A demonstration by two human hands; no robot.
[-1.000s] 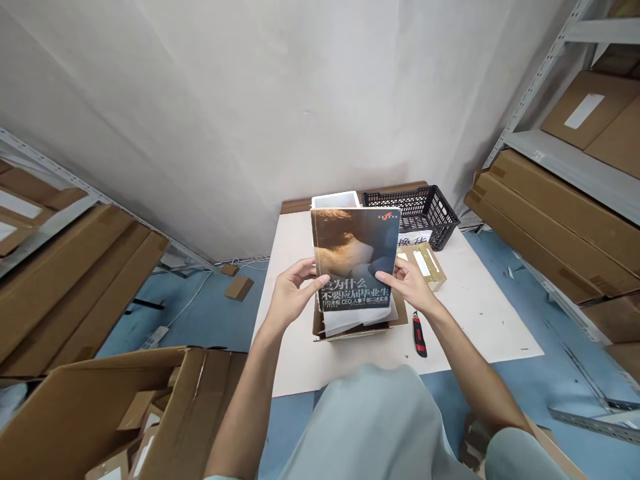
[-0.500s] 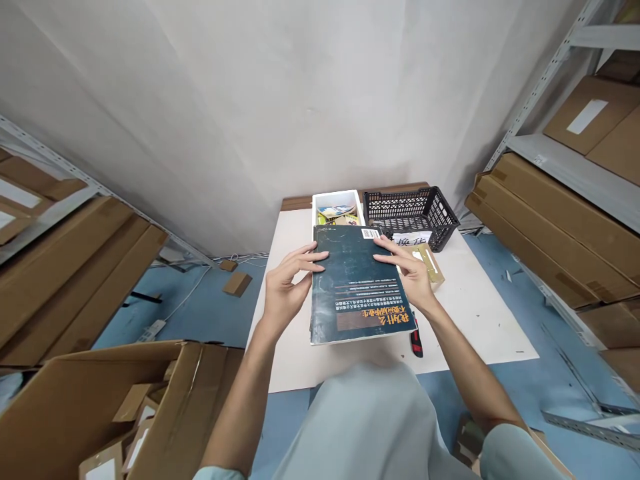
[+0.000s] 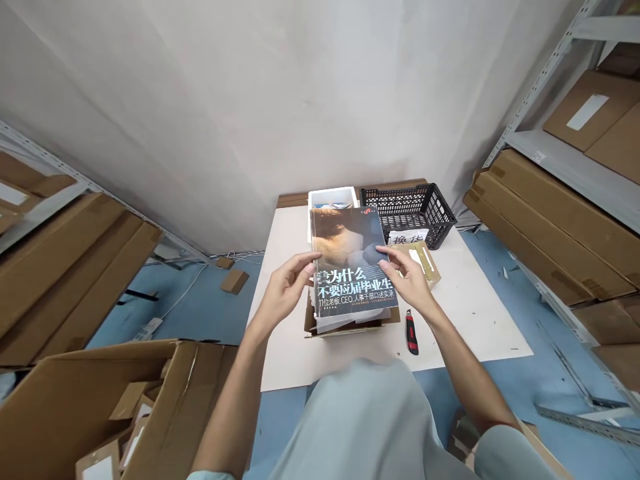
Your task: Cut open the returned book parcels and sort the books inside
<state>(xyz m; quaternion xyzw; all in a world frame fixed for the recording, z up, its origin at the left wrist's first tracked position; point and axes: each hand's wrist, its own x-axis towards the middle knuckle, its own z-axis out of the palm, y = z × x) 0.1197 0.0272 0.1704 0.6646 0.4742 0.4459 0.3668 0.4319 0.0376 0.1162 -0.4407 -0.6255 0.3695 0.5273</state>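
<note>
A paperback book (image 3: 350, 260) with a dark photo cover and large pale Chinese lettering is held face up over the table. My left hand (image 3: 287, 283) grips its left edge, thumb and fingers closed on it. At the right edge my right hand (image 3: 407, 273) pinches the book in the same way. Below the book stands an open cardboard box (image 3: 393, 316) with white paper (image 3: 345, 322) showing at its near side; the rest of its inside is hidden. Beside the box, nearer my right forearm, lies a red and black utility knife (image 3: 411, 333).
Behind the book are a white bin (image 3: 320, 197) with colourful printed items and a black plastic crate (image 3: 415, 207) bearing a handwritten paper. A small taped carton (image 3: 427, 262) sits by my right hand. A large open carton (image 3: 165, 373) stands left; shelves (image 3: 590, 160) with boxes flank the table.
The book has been turned over, from its dark back cover to its front cover, and tilted lower edge up. The open box and the whole knife now show.
</note>
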